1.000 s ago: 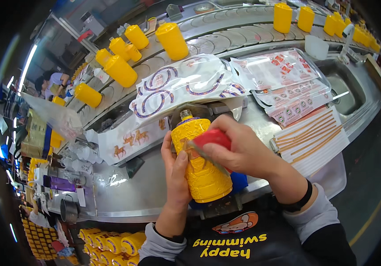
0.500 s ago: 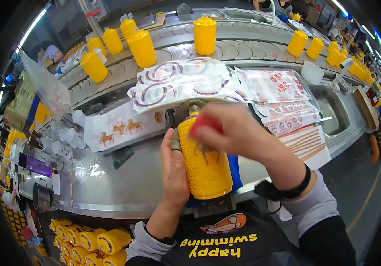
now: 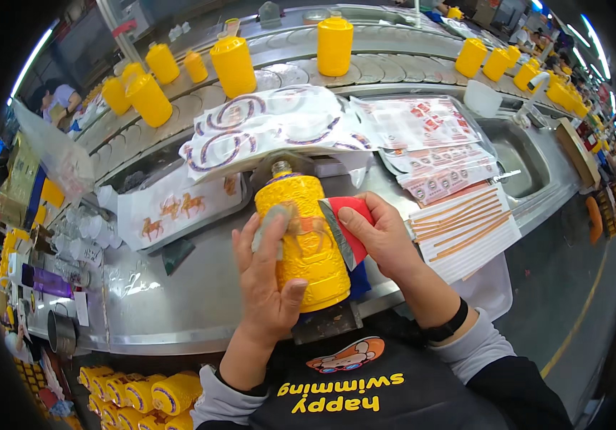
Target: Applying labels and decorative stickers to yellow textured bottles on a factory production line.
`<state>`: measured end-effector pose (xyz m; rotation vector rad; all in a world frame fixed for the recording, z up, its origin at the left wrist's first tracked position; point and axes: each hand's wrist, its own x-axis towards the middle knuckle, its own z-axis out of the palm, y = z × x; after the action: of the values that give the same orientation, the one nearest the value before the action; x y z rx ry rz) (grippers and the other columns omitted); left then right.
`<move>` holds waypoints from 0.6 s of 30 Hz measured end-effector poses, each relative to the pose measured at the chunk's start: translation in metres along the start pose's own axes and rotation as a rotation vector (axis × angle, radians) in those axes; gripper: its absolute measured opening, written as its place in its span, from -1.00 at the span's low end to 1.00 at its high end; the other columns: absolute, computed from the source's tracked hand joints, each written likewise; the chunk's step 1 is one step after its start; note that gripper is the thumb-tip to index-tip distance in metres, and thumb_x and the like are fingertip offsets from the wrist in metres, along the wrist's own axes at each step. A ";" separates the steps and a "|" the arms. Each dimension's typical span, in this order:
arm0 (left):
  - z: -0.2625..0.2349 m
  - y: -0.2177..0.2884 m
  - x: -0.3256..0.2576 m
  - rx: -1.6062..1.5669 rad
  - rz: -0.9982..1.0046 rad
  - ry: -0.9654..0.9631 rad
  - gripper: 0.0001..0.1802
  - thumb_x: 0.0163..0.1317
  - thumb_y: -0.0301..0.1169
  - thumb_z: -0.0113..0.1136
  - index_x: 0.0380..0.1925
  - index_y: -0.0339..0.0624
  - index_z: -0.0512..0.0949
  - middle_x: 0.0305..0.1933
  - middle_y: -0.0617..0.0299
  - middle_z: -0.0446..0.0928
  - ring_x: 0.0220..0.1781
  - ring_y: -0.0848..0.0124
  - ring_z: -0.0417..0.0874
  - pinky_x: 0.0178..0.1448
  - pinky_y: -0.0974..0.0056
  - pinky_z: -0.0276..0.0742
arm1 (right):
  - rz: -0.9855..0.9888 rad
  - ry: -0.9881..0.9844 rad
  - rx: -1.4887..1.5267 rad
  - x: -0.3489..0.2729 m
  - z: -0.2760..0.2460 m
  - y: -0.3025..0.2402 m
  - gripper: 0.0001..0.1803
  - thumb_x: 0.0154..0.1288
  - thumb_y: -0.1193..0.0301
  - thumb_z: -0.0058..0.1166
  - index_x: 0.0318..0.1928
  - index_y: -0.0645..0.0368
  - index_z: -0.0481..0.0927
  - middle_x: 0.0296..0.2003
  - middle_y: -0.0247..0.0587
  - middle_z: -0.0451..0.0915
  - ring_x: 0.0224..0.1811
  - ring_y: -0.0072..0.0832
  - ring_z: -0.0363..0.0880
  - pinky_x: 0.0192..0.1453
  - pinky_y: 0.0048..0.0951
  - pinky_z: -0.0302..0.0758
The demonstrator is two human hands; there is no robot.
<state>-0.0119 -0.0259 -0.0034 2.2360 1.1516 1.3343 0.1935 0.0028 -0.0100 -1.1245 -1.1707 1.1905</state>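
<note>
In front of me a yellow embossed bottle point(image 3: 319, 276) leans back on a dark support, its clear neck pointing away. A brown horse decal point(image 3: 306, 229) is on its upper face, partly covered by fingers. My left hand point(image 3: 265, 279) lies along the bottle's left side, with a small grey pad point(image 3: 272, 222) under its slightly blurred fingers. My right hand point(image 3: 387, 236) pinches a red scraper point(image 3: 359, 218) with a dark grey edge, close against the bottle's right side. Blue cloth point(image 3: 359, 281) shows beneath the bottle.
Patterned decal sheets point(image 3: 279, 125) lie beyond the bottle. A tray of horse decals point(image 3: 172, 211) is at left; sheets with brown strips point(image 3: 458, 229) and a sink point(image 3: 519, 165) are at right. Yellow bottles point(image 3: 334, 46) stand on the conveyor point(image 3: 379, 68); several more lie below the bench.
My right hand has moved from over the decal to the bottle's right side, scraper still held. My left hand has brought the grey pad to the decal's left. The view has shifted slightly.
</note>
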 end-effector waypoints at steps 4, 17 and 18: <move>0.005 -0.002 -0.010 -0.119 -0.050 0.062 -0.19 0.40 0.17 -0.20 0.32 -0.37 0.25 0.33 -0.15 0.33 0.44 -0.09 0.19 0.51 -0.07 -0.08 | -0.126 0.117 -0.313 -0.004 -0.035 -0.026 -0.76 0.28 0.37 0.17 -0.12 0.24 0.54 -0.35 -0.26 0.60 -0.33 -0.61 0.53 -0.21 -0.52 0.49; 0.006 -0.016 -0.028 -0.201 -0.055 0.066 -0.21 0.36 0.15 -0.04 0.26 -0.37 0.33 0.27 -0.26 0.33 0.41 -0.14 0.22 0.44 -0.06 0.15 | -0.469 -0.510 -1.585 0.249 -0.060 -0.062 -0.58 0.17 0.70 -0.16 -0.05 0.14 0.66 0.26 0.08 0.41 0.24 -0.04 0.45 0.36 -0.26 0.35; 0.003 -0.015 -0.025 -0.219 -0.029 0.044 -0.23 0.33 0.10 0.06 0.28 -0.34 0.33 0.27 -0.24 0.33 0.41 -0.16 0.22 0.43 -0.06 0.15 | -0.460 -0.513 -1.576 0.263 -0.067 -0.050 -0.54 0.19 0.69 -0.17 0.02 0.10 0.65 0.28 0.06 0.39 0.26 -0.04 0.44 0.36 -0.26 0.34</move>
<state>-0.0226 -0.0354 -0.0293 2.0372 0.9954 1.4290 0.2680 0.2612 0.0494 -1.4554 -2.7582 -0.0534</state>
